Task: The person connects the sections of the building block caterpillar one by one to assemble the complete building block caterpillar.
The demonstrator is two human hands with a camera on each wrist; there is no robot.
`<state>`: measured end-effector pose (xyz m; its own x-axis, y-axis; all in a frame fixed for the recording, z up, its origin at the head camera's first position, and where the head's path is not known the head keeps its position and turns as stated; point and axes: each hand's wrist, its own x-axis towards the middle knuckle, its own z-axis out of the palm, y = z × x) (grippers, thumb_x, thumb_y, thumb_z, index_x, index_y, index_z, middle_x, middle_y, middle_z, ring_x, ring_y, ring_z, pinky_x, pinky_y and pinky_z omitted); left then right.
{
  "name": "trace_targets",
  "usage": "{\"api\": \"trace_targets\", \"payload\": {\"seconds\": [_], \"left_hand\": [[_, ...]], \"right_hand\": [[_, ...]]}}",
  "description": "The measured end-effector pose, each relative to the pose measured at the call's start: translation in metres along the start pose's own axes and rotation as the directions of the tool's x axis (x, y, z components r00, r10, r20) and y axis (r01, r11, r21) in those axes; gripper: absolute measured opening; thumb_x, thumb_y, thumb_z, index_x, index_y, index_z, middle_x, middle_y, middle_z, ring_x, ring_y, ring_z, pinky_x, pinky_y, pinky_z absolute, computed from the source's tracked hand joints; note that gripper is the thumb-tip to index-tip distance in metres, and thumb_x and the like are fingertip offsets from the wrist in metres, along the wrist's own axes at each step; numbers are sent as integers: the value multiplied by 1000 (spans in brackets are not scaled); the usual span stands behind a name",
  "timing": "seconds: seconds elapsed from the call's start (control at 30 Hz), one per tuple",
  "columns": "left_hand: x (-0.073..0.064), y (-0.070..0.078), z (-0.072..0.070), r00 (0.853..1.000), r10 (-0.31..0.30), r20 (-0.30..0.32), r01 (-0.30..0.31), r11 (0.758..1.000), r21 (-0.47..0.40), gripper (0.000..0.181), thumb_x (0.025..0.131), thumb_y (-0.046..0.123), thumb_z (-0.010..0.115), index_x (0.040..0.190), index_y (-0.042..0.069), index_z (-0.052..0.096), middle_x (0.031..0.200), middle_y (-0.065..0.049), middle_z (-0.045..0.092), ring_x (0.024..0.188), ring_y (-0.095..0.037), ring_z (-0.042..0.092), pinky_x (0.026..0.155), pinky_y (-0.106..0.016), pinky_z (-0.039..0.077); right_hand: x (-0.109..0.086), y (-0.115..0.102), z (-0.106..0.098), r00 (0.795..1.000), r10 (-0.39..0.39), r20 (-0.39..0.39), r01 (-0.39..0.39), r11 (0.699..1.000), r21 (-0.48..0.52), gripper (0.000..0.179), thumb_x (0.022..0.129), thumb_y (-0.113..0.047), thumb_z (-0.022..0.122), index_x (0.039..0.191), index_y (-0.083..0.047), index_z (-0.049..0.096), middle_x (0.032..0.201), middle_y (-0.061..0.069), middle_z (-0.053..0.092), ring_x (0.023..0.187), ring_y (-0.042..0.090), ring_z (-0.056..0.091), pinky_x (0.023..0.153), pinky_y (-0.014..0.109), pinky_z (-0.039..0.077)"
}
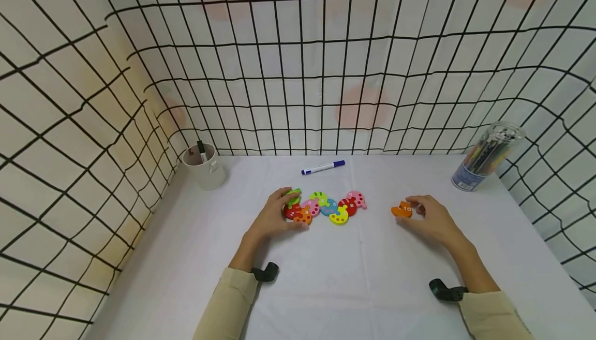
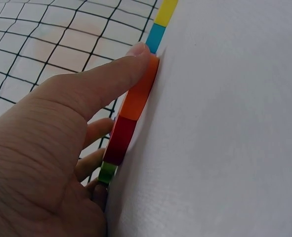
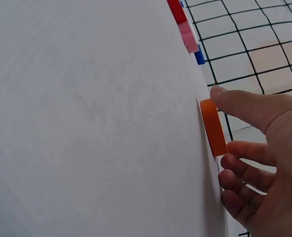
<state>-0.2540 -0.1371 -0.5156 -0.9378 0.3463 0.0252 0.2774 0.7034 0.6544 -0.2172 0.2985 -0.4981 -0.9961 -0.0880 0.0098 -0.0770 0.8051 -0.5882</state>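
A wooden caterpillar puzzle (image 1: 328, 207) of joined, numbered, coloured pieces lies on the white cloth. My left hand (image 1: 274, 215) grips its left end, fingers curled by the green piece (image 2: 107, 173) and thumb at the edge of the orange piece (image 2: 139, 91). The red piece (image 2: 120, 140) shows between them. Off to the right, a separate orange puzzle piece (image 1: 402, 209) marked 10 lies flat. My right hand (image 1: 433, 219) pinches that piece, thumb at one end and index finger at the other in the right wrist view.
A blue-capped marker (image 1: 323, 167) lies behind the puzzle. At the back left stands a white mug (image 1: 207, 172) with a marker in it. A clear jar of pencils (image 1: 486, 156) stands at the back right. Black wire grid (image 1: 298, 60) borders the table's back and sides.
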Motion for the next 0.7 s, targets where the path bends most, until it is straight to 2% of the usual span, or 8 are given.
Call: {"api": "trace_targets", "payload": {"seconds": [0.2, 0.37, 0.5, 0.7], "left_hand": [[0, 0, 2, 1000, -9, -17, 8, 1000, -8, 92, 74, 51, 88, 153, 26, 50, 168, -4, 31, 155, -32, 28, 121, -59, 34], [0, -1, 0, 1000, -23, -14, 23, 1000, -7, 97, 74, 54, 87, 156, 24, 45, 168, -3, 29, 155, -31, 29, 121, -58, 35], [-1, 0, -1, 1000, -15, -8, 15, 1000, -10, 98, 74, 53, 87, 157, 22, 45, 168, -5, 30, 155, -32, 29, 121, -59, 34], [-1, 0, -2, 1000, -8, 7, 8, 1000, -8, 95, 79, 48, 84, 158, 18, 41, 168, -5, 30, 156, -31, 29, 122, -57, 33]], "right_hand": [[1, 2, 3, 1000, -26, 6, 26, 1000, 9, 68, 93, -42, 75, 139, 3, 55, 131, 27, 60, 118, 45, 58, 103, 61, 48], [1, -1, 3, 999, -51, -14, 51, 999, -3, 63, 94, -39, 74, 137, 4, 57, 128, 27, 61, 115, 44, 59, 100, 60, 50], [3, -2, 6, 997, -63, -34, 62, 998, -7, 63, 94, -41, 74, 136, 4, 59, 120, 23, 64, 106, 36, 59, 90, 50, 52], [6, -8, 9, 996, -82, -46, 83, 996, 29, 63, 93, -40, 77, 134, 4, 61, 110, 17, 64, 95, 26, 57, 78, 30, 48]]}}
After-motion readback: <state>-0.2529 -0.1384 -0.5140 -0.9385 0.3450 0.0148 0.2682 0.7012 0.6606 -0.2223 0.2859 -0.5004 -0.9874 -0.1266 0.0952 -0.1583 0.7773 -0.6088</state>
